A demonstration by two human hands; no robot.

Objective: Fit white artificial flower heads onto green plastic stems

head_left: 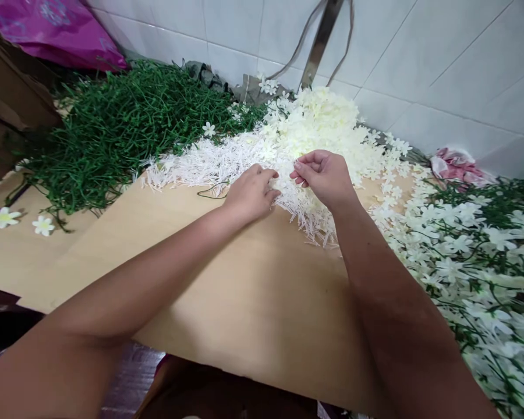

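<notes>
white plastic sprigs (pixel 209 166) are seen heaped at the far edge of a cardboard sheet (pixel 244 302), beside cream petals (pixel 327 122). sprigs are pinched by the curled left hand (pixel 251 195); the right hand (pixel 325 174) is closed fingertip to thumb, contents too small to tell. the sprigs are judged light and springy, best taken by the stalk.

No text, label, brand or number can be read anywhere

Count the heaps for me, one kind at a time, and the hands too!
Green stem heap: 1
White spiky-piece heap: 1
Cream petal heap: 1
Heap of flowers on stems: 1
Left hand, right hand: 2
Total: 6
</notes>
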